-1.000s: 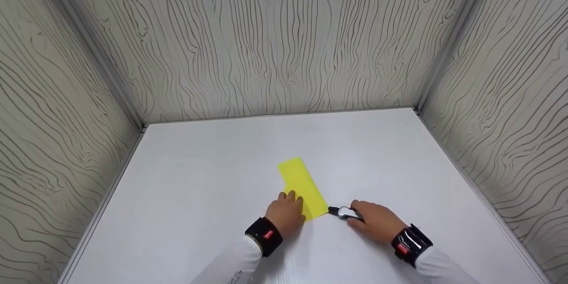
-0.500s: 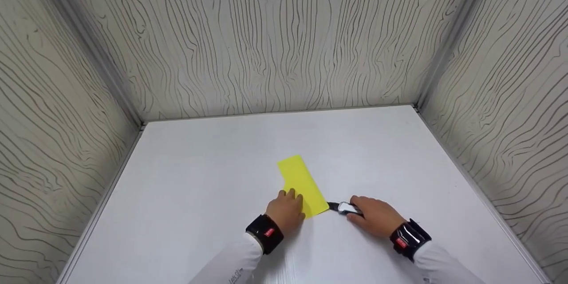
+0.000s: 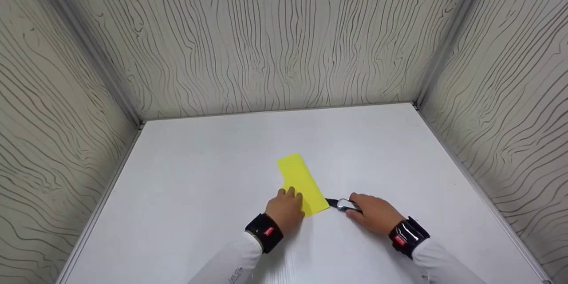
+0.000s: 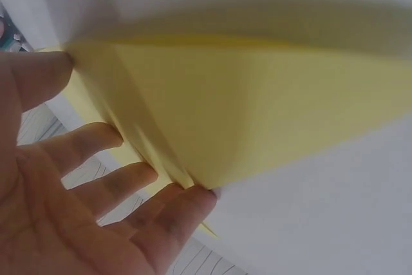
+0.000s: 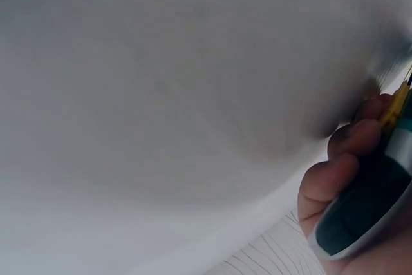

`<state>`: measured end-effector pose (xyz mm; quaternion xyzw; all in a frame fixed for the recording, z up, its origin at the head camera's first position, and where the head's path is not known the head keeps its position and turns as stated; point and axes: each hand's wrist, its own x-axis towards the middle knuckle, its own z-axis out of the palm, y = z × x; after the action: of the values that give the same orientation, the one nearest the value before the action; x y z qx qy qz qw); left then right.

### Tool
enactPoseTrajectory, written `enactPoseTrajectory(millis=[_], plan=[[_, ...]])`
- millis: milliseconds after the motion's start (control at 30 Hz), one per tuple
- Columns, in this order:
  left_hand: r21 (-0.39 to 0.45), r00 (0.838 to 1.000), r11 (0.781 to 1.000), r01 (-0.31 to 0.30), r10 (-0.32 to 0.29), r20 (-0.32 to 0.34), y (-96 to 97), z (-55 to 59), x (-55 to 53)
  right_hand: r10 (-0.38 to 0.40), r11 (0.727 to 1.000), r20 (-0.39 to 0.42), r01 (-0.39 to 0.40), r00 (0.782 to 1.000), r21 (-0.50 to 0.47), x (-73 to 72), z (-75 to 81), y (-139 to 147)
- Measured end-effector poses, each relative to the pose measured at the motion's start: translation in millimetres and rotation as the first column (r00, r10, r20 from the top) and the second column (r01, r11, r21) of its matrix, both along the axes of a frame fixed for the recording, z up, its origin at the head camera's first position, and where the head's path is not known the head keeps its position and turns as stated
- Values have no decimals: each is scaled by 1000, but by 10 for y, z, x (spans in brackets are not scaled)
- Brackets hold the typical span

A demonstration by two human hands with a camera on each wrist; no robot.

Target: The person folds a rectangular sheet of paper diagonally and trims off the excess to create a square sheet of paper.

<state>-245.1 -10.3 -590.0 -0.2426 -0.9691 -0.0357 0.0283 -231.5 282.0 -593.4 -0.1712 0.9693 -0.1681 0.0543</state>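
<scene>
A folded sheet of yellow paper [image 3: 304, 182] lies slanted on the white table, with a notch on its left side. My left hand [image 3: 285, 211] presses it down near its lower end, fingertips spread over it. The left wrist view shows the layers of the paper [image 4: 193, 107] bulging slightly apart beside the spread fingers. My right hand [image 3: 377, 213] grips a utility knife [image 3: 344, 205] with a dark handle and a silver upper part. Its narrow black front end meets the paper's right edge, just above the lower corner; the very tip is hidden there. The right wrist view shows fingers curled around the handle [image 5: 367, 204].
The white table [image 3: 199, 164] runs back to wood-grain patterned panels [image 3: 266, 40] on three sides. Grey metal posts [image 3: 457, 31] stand at the back corners. Black bands [image 3: 265, 233] circle both wrists over white sleeves.
The knife's front end has moved from the paper's lower right corner a little up along its right edge, carried by the right hand. The left hand keeps its place on the paper.
</scene>
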Motion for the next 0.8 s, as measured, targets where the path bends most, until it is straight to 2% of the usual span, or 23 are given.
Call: enactPoseTrajectory(millis=[267,500,667,800], plan=[[-17,1000,1000,4,-4,4,-2,67,11,9,1000,-26,-9,1000,3,-33,-27,-40],[-23,1000,1000,-6,6,3,14,32,9,-19,1000,4,19,1000,-10,-51,-26,-41],[-16,1000,1000,-6,6,-23,21,8,12,21,1000,-41,-22,999,-15,-63,-7,-64],[-3,999,1000,-7,7,-46,8,15,20,5,1000,-38,-6,999,-10,-86,-9,-82]])
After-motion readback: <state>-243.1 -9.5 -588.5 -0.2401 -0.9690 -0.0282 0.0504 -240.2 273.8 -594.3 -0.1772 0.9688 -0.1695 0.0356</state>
